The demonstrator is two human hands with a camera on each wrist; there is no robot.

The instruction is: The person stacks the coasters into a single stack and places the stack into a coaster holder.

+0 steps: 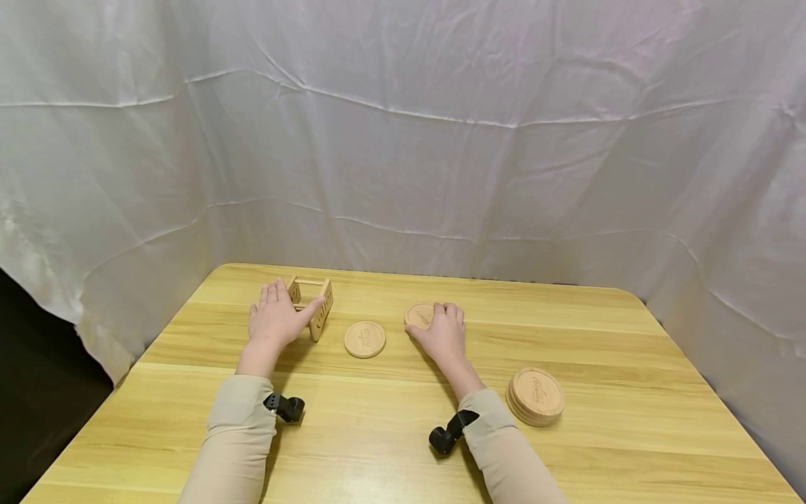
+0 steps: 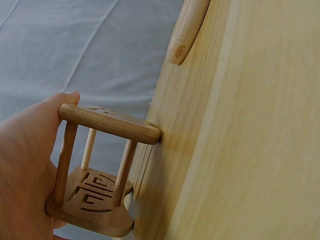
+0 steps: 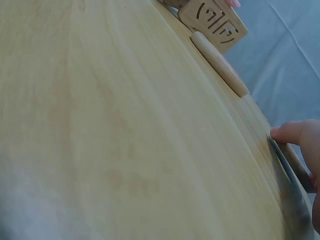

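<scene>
My left hand (image 1: 272,316) grips a small wooden coaster rack (image 1: 322,313) at the back left of the table, thumb over its near side panel. In the left wrist view the rack (image 2: 92,200) shows two cut-out panels joined by round rods, with no coaster between them. My right hand (image 1: 446,334) holds a round wooden coaster (image 1: 418,316) by its edge, thumb on the near left side, low at the tabletop. In the right wrist view that coaster (image 3: 299,167) is seen edge-on beside the thumb. A second engraved coaster (image 1: 364,339) lies flat between the hands.
A stack of several round coasters (image 1: 537,393) stands at the right, beside my right forearm. The wood-grain table (image 1: 352,434) ends at a rounded back edge, with a pale cloth curtain (image 1: 403,161) hanging behind it and at the sides.
</scene>
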